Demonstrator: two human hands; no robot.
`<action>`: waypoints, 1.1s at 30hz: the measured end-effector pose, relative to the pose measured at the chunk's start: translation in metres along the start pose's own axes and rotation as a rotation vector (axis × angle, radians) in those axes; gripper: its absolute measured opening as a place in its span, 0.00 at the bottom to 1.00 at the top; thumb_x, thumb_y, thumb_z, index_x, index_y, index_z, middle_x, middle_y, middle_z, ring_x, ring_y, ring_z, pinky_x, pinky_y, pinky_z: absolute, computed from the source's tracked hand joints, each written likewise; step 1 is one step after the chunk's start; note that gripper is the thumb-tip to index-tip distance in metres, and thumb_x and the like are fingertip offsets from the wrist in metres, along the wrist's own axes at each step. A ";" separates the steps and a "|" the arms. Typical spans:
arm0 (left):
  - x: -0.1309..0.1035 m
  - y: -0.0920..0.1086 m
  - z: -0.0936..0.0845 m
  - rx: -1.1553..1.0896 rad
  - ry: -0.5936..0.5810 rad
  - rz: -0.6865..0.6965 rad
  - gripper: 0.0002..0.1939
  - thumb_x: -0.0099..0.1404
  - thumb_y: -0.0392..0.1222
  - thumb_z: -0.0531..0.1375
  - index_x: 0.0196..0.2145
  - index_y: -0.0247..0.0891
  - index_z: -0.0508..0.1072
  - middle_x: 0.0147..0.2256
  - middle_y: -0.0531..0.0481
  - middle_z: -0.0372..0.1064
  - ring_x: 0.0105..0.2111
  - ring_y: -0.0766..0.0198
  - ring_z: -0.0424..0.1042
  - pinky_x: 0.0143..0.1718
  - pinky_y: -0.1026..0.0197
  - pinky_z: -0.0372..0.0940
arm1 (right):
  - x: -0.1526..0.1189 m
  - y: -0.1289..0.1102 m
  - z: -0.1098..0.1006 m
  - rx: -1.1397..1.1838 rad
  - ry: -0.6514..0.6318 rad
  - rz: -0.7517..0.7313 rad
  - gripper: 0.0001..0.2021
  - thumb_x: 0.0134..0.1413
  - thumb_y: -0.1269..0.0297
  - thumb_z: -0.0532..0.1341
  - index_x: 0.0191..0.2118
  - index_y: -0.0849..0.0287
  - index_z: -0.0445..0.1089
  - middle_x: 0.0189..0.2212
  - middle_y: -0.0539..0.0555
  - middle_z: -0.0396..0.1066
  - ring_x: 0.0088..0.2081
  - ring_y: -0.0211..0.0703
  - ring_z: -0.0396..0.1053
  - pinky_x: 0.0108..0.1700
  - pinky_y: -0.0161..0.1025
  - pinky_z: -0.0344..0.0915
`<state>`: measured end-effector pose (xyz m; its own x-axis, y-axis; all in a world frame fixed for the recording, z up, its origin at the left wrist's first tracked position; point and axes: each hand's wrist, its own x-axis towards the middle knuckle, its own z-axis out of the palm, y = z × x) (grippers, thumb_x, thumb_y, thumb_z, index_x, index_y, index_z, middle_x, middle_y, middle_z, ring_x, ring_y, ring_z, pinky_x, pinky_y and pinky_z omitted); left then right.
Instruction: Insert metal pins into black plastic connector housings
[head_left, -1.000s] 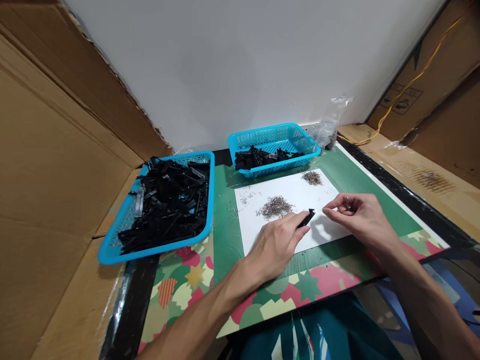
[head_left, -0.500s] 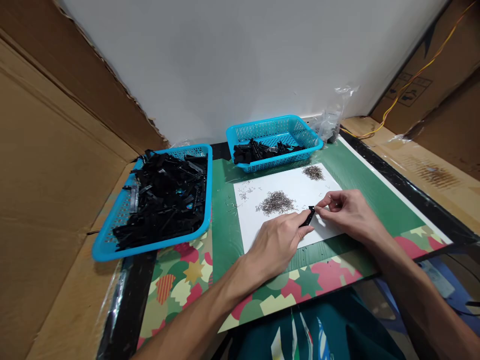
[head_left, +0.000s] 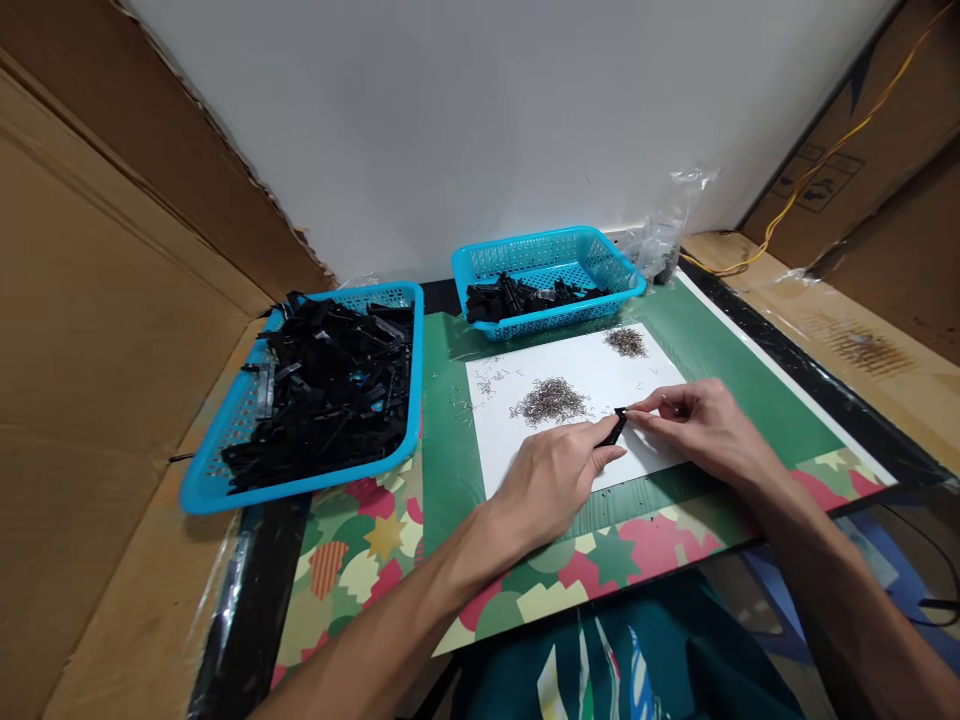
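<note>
My left hand (head_left: pixel 559 470) grips a small black piece (head_left: pixel 616 428) between thumb and fingers, over the white sheet (head_left: pixel 499 450). The fingertips of my right hand (head_left: pixel 694 420) are pinched at the piece's upper end; whatever they hold is too small to make out. On the sheet, a large pile of tiny metal parts (head_left: pixel 553 400) lies beyond my left hand. A smaller pile (head_left: pixel 625 342) sits near the sheet's far right corner, and loose bits are scattered at its far left.
A blue basket (head_left: pixel 416 390) heaped with black pieces stands at the left. Another blue basket (head_left: pixel 555 325), partly filled with black pieces, is at the back. Beside it is a clear plastic bag (head_left: pixel 664 240). Cardboard (head_left: pixel 97 330) rises on the left.
The pinched fingertips of my right hand have shifted very slightly left against the black piece. My left hand keeps its hold, and the view has moved a little.
</note>
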<state>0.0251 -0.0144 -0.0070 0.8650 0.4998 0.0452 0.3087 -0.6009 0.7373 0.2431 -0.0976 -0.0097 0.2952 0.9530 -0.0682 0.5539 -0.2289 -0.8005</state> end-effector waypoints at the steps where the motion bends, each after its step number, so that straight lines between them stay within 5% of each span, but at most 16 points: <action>1: 0.000 -0.001 0.001 0.006 0.002 -0.001 0.18 0.79 0.48 0.55 0.61 0.46 0.74 0.46 0.46 0.81 0.47 0.50 0.79 0.45 0.55 0.68 | -0.001 0.001 0.000 0.010 -0.003 -0.002 0.22 0.58 0.46 0.67 0.36 0.63 0.84 0.20 0.51 0.69 0.22 0.38 0.57 0.23 0.37 0.48; 8: -0.003 -0.002 0.003 0.033 0.006 -0.005 0.19 0.80 0.50 0.53 0.61 0.45 0.74 0.47 0.46 0.81 0.49 0.48 0.80 0.44 0.54 0.69 | -0.004 0.004 0.007 0.323 0.231 0.039 0.30 0.68 0.38 0.57 0.43 0.62 0.83 0.18 0.46 0.55 0.20 0.37 0.53 0.23 0.38 0.49; 12: -0.003 -0.002 0.002 0.063 0.012 0.016 0.19 0.80 0.50 0.53 0.61 0.44 0.74 0.48 0.45 0.80 0.49 0.48 0.79 0.44 0.55 0.69 | -0.004 0.004 0.004 0.443 0.324 -0.109 0.28 0.71 0.39 0.54 0.45 0.56 0.83 0.31 0.55 0.70 0.32 0.44 0.68 0.32 0.40 0.65; 15: -0.003 -0.002 0.003 0.078 0.005 0.030 0.18 0.79 0.50 0.55 0.61 0.46 0.74 0.47 0.47 0.81 0.47 0.51 0.80 0.43 0.56 0.69 | -0.005 0.003 -0.001 0.361 0.369 -0.109 0.31 0.70 0.37 0.54 0.35 0.56 0.83 0.31 0.56 0.71 0.30 0.42 0.67 0.28 0.38 0.63; 18: -0.003 -0.002 0.003 0.087 -0.004 0.036 0.18 0.78 0.49 0.58 0.62 0.46 0.73 0.49 0.49 0.80 0.49 0.52 0.80 0.44 0.57 0.70 | -0.004 0.003 -0.005 0.495 0.312 -0.011 0.32 0.67 0.34 0.56 0.30 0.57 0.81 0.21 0.53 0.66 0.19 0.37 0.60 0.20 0.37 0.56; 24: -0.003 -0.001 0.003 0.098 0.001 0.036 0.19 0.78 0.50 0.58 0.62 0.46 0.73 0.52 0.49 0.80 0.51 0.51 0.80 0.47 0.56 0.71 | -0.001 0.008 -0.015 0.932 0.129 0.146 0.26 0.50 0.34 0.71 0.30 0.56 0.79 0.19 0.50 0.69 0.20 0.39 0.69 0.22 0.35 0.68; 29: -0.003 -0.001 0.004 0.091 0.008 0.043 0.19 0.78 0.49 0.57 0.62 0.46 0.73 0.54 0.48 0.79 0.52 0.50 0.80 0.46 0.55 0.72 | -0.004 0.008 -0.015 0.763 0.092 0.146 0.18 0.46 0.51 0.80 0.39 0.55 0.80 0.30 0.53 0.79 0.33 0.42 0.78 0.35 0.35 0.74; 33: -0.002 -0.003 0.005 0.093 0.019 0.033 0.19 0.78 0.50 0.58 0.62 0.45 0.74 0.52 0.48 0.80 0.52 0.50 0.80 0.46 0.54 0.72 | -0.004 0.003 -0.005 0.454 0.038 -0.013 0.16 0.55 0.51 0.75 0.35 0.59 0.79 0.35 0.56 0.79 0.32 0.41 0.75 0.35 0.36 0.71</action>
<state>0.0244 -0.0166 -0.0128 0.8681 0.4896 0.0816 0.3162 -0.6721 0.6695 0.2475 -0.1029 -0.0087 0.3232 0.9454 -0.0416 0.1629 -0.0989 -0.9817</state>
